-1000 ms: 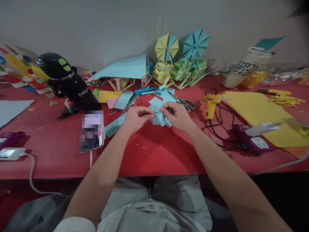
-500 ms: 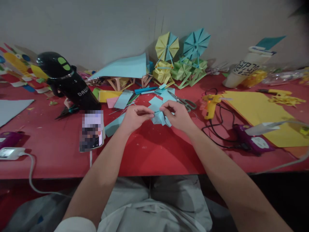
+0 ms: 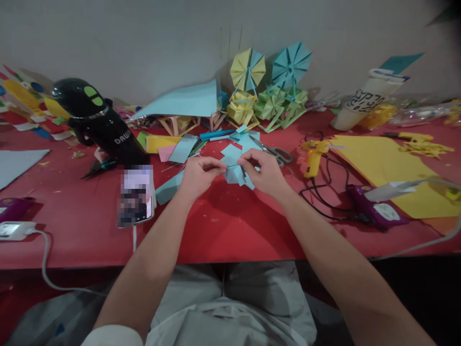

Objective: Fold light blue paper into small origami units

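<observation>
My left hand [image 3: 202, 177] is closed in a pinch, with thumb and forefinger on the left end of a small light blue paper strip [image 3: 232, 166]. At the strip's other end, my right hand [image 3: 264, 172] pinches with thumb and fingertips. The strip is narrow and its shape is partly hidden by the fingers. Just below and behind it lie light blue paper pieces [image 3: 235, 177], some of them folded. A larger light blue paper cutout [image 3: 231, 153] rests beyond the fingertips. Grey-handled scissors [image 3: 283, 155] lie behind my right hand.
To the right are a yellow glue gun [image 3: 314, 158], a purple power strip [image 3: 378, 206] and yellow paper sheets [image 3: 399, 168]. A phone [image 3: 136, 197] stands left, near a black bottle [image 3: 103, 122]. Folded paper models [image 3: 248, 69] and a white cup [image 3: 367, 98] line the back.
My left hand has shifted very slightly left, and the fingertips are a little farther apart. Both hands keep their pinch; the objects around stay in place.
</observation>
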`<state>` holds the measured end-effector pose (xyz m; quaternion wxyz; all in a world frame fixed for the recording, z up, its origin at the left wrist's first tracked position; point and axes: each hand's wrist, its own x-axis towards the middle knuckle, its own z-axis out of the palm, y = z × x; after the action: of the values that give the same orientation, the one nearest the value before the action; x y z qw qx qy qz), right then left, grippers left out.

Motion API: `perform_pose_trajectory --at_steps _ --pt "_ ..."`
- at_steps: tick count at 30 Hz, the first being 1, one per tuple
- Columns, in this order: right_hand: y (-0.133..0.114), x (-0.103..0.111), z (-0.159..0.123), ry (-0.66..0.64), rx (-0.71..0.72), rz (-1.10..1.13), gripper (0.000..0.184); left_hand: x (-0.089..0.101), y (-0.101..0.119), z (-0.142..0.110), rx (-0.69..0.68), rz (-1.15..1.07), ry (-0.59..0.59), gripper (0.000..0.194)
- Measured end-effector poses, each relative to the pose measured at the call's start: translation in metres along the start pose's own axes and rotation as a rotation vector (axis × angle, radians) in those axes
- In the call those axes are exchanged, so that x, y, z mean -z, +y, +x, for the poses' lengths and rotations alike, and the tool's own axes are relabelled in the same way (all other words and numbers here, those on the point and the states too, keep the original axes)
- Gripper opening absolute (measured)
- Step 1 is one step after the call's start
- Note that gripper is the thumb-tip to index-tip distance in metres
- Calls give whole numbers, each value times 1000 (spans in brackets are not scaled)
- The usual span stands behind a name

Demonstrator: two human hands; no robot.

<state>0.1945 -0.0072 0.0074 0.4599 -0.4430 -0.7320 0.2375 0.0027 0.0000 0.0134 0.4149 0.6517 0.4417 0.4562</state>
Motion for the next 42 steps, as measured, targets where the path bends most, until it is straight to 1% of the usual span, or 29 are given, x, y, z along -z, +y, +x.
perform_pose_trajectory --at_steps 4,6,9,12,15,18,21,25,29,33,38,42 --pt "0 0 0 13 53 -25 25 0 -2 1 -5 -15 -6 9" --pt "0 0 -1 19 73 -58 24 0 -1 1 8 -46 -9 16" --pt "1 0 0 27 117 -86 23 1 0 1 77 -103 -6 33" --pt "3 -1 0 30 180 -70 21 1 0 1 131 -139 -9 37" --pt "4 -2 0 19 208 -76 20 0 0 1 142 -131 -11 35" --pt "3 -2 1 3 201 -72 21 0 -1 1 138 -105 -13 31" --pt "1 1 0 -38 167 -37 26 0 -1 2 125 -74 -5 27" --pt "-2 4 0 -76 99 55 29 2 -3 3 54 -54 22 25" --pt "2 3 0 -65 103 93 27 2 -5 4 -25 -50 10 19" --pt "5 0 0 -49 72 122 22 1 -6 3 -52 -62 -4 15" --pt "6 -2 2 12 16 207 28 -1 -2 1 -96 -61 -6 16" --pt "5 -3 2 49 -1 227 29 -1 -1 0 -89 -21 -21 14"
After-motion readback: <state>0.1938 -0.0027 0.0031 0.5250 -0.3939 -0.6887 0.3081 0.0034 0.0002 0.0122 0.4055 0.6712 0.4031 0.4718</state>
